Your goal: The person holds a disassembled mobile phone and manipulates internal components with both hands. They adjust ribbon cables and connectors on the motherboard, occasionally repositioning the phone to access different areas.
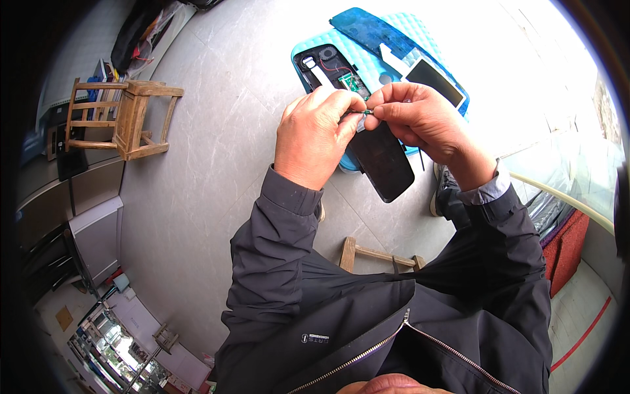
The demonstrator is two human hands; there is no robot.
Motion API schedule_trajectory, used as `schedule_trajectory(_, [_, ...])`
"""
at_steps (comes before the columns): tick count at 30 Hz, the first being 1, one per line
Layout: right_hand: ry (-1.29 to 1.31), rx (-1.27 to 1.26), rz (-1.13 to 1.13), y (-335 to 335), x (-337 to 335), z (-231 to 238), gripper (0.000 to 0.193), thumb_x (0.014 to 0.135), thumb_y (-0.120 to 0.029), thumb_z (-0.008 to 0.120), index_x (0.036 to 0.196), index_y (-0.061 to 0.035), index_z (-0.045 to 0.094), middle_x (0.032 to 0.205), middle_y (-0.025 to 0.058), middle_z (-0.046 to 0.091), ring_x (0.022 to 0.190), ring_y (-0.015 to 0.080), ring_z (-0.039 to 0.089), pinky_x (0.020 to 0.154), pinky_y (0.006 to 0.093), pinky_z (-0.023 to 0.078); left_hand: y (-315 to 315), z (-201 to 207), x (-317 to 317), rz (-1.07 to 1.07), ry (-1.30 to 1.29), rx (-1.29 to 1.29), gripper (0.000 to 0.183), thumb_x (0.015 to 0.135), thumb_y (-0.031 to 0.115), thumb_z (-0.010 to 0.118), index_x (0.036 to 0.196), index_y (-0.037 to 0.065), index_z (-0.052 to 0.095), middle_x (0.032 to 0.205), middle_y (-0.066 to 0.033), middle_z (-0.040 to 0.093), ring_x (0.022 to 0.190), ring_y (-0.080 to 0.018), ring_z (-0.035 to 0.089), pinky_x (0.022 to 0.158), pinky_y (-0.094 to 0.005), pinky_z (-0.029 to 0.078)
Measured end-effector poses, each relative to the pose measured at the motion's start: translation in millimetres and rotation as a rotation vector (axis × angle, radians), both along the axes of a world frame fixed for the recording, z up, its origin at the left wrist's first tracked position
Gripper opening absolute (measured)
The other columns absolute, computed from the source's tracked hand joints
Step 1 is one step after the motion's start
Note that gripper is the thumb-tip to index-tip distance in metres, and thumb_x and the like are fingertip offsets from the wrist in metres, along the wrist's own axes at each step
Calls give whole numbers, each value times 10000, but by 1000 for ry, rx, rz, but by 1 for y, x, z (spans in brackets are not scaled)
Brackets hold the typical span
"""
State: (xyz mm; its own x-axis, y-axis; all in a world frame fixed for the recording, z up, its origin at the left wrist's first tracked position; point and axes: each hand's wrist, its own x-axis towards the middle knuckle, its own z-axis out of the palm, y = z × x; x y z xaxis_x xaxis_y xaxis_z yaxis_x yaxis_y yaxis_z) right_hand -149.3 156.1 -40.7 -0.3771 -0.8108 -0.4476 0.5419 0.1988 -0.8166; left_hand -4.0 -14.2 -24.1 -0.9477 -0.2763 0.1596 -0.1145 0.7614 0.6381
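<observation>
My left hand (314, 131) and my right hand (425, 119) meet fingertip to fingertip, both pinching a small green piece (368, 112) that looks like a circuit board. Its details are mostly covered by the fingers. Just beyond and below them lies an opened black device casing (387, 164), with a round speaker (327, 54), thin red wires and a green circuit board (350, 83) inside. To its right, a flat display screen (433, 83) with a pale frame rests on a translucent blue panel (367, 29).
The parts lie on a light blue textured surface (400, 26) above the grey tiled floor (216, 98). A wooden chair (134, 118) stands at the left. Low between my legs shows a wooden stool (374, 253). A glass-topped case (571, 171) is close on the right.
</observation>
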Motion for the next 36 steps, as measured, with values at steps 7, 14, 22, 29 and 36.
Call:
schedule_trajectory(7, [-2,0,16,0,-1,-1,107,999,-152,753,1047,-64,717,922,11,796,565,-4,471,498,176,324,0,1,0,5,-15,-13,190,904,55,791,1084,83,739,1030,-88,736,958,-308,733,825,-411,584])
schedule_trajectory(14, [-9,0,15,0,-2,-1,139,1022,-195,740,1058,-63,717,939,23,798,575,0,467,508,177,335,-1,1,-1,5,-7,2,188,898,51,795,1074,88,741,1018,-85,738,957,-312,731,820,-415,583])
schedule_trajectory(22, [-54,21,-5,0,0,-2,171,1030,-230,749,1025,-63,714,918,45,796,553,5,453,501,185,328,-1,1,-2,-13,40,-32,193,878,36,801,1049,100,739,997,-70,738,942,-320,720,825,-426,579])
schedule_trajectory(29, [-53,36,8,0,0,-2,159,1019,-210,756,991,-61,707,883,56,790,552,9,471,501,191,335,0,-1,-3,-17,44,-62,188,876,52,808,1040,105,734,990,-61,739,944,-312,722,836,-426,575])
schedule_trajectory(36, [-33,18,11,-1,0,-1,137,1009,-186,753,964,-64,713,861,45,776,560,13,485,506,191,342,0,-5,-3,-10,55,-67,108,921,135,774,1005,129,707,999,-24,710,942,-285,704,896,-438,543])
